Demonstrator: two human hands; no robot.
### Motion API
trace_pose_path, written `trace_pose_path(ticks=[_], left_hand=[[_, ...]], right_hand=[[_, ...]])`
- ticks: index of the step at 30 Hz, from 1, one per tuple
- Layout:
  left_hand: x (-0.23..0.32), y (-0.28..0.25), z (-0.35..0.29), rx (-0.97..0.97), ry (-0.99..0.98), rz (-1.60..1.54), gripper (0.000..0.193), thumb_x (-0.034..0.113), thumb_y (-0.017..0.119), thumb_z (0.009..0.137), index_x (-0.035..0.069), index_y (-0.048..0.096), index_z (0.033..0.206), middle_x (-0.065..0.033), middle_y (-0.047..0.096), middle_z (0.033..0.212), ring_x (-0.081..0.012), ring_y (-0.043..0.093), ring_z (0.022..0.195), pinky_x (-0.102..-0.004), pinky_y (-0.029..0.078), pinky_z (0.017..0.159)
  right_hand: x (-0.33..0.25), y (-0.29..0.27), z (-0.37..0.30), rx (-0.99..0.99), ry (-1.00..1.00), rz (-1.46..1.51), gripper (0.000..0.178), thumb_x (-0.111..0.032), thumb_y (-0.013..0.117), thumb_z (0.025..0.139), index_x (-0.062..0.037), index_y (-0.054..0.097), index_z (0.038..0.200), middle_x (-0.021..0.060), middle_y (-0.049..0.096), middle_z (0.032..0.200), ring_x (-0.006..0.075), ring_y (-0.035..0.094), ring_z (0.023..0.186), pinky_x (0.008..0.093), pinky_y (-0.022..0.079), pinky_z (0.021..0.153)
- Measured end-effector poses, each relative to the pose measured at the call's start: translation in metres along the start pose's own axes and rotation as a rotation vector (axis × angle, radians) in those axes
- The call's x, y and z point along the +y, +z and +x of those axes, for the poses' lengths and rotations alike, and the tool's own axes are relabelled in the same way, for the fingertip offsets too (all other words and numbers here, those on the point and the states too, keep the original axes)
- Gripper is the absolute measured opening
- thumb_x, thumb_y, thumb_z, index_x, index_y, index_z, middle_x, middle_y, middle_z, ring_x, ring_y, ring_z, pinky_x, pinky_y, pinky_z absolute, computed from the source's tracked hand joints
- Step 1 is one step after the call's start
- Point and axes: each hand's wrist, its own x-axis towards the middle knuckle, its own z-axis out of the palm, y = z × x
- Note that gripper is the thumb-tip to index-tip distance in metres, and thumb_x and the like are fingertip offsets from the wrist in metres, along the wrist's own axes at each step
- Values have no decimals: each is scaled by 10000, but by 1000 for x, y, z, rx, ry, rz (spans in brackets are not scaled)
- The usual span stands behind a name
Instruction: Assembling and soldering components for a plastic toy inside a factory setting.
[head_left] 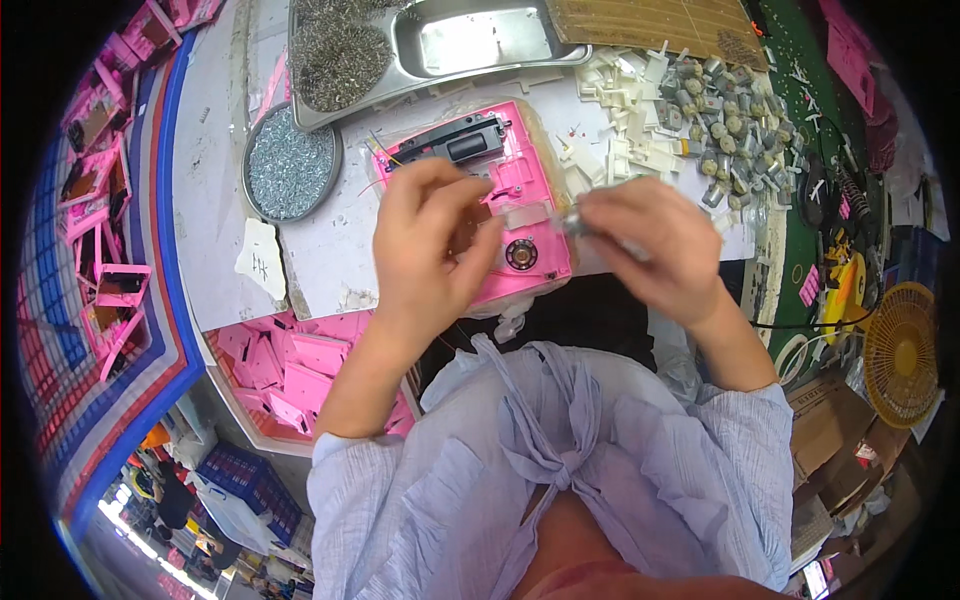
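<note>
A pink plastic casing point(540, 130) lies in front of me on a padded block. Set into it are a black battery box point(460, 142), a round speaker point(521, 255) and a whitish rectangular piece point(526, 216). My left hand point(425, 240) hovers over the casing's left part, thumb and curled fingers apart, with nothing visible between them. It hides the casing's middle left. Above the casing's right edge, my right hand point(655, 240) pinches a small grey motor point(573, 222), slightly blurred. Thin wires point(377, 145) stick out at the casing's upper left.
Small motors point(725, 120) and white plastic brackets point(625, 105) lie heaped at the right. A round bowl of screws point(290, 165) stands left, below a metal tray point(490, 35) holding more small metal parts. Pink casing parts point(310, 375) fill a box below left. A yellow fan point(900, 340) is far right.
</note>
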Motion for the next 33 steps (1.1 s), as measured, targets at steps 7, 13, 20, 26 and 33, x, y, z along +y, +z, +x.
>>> trace_pose_path(ticks=[7,13,20,26,33], left_hand=[[-6,11,9,-132,384,478,234,169,834,708,153,741,923,-10,618,963,-221,575,904,-413,356,850],[-5,-11,-23,-208,296,384,263,122,808,738,135,739,992,-40,647,1093,-247,599,1020,-409,362,942],[-33,-37,4,109,128,693,251,165,795,802,119,715,1036,-65,672,1047,-229,611,1010,-404,336,959],[-30,-30,-18,84,136,680,150,125,798,813,125,688,915,-2,640,854,-201,580,856,-388,313,852],[-33,-29,-28,80,125,609,152,148,791,794,130,664,876,-14,588,818,-213,556,819,-409,303,832]], right_hand=[[17,-6,8,95,364,151,294,-12,796,813,-17,749,1102,128,751,1012,200,722,800,303,573,712],[36,27,33,-175,225,45,221,-147,792,788,-80,739,992,60,663,1193,307,485,1166,421,390,1045],[34,34,44,-251,261,-74,185,-164,785,796,-73,756,955,99,601,1260,361,444,1214,438,381,1066],[24,33,57,-294,106,-253,167,-128,783,779,-56,765,929,115,609,1239,387,473,1175,459,432,1018],[10,31,66,-215,14,-342,154,-98,784,723,-76,754,872,100,637,1190,366,535,1110,442,510,918]])
